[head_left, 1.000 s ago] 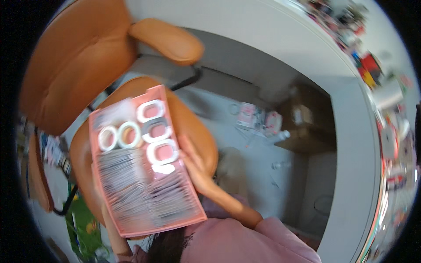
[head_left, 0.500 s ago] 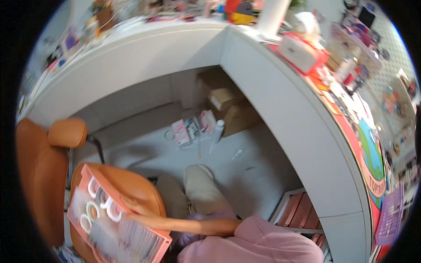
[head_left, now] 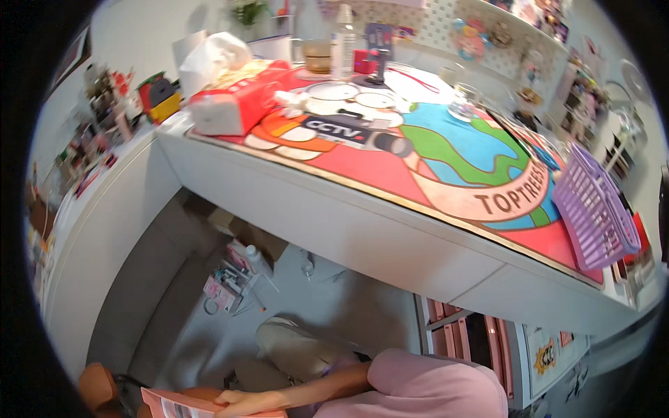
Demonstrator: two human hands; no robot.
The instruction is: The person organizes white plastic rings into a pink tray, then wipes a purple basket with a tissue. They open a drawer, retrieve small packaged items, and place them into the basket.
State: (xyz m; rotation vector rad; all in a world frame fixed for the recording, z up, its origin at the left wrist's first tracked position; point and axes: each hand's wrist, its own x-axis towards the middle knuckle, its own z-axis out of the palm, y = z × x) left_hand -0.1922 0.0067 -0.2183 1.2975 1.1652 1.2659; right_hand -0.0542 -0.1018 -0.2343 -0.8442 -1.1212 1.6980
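Observation:
My right hand is at the bottom edge, its arm in a pink sleeve reaching across to the left. Its fingers close over the rim of a salmon-pink drawer. Only the far part of the drawer shows, and the rest is cut off by the lower edge. Beneath and beside it is an orange chair. My left hand is out of view.
Above stands a white desk with a colourful printed mat, a red tissue box, a glass and a purple basket. Under it, pink drawers sit in a white cabinet. Boxes and a white bottle lie on the floor.
My view has swung right and up toward the desk. The drawer, whose rolls of tape and clear sleeves showed before, now lies mostly below the lower edge, my right hand still at it.

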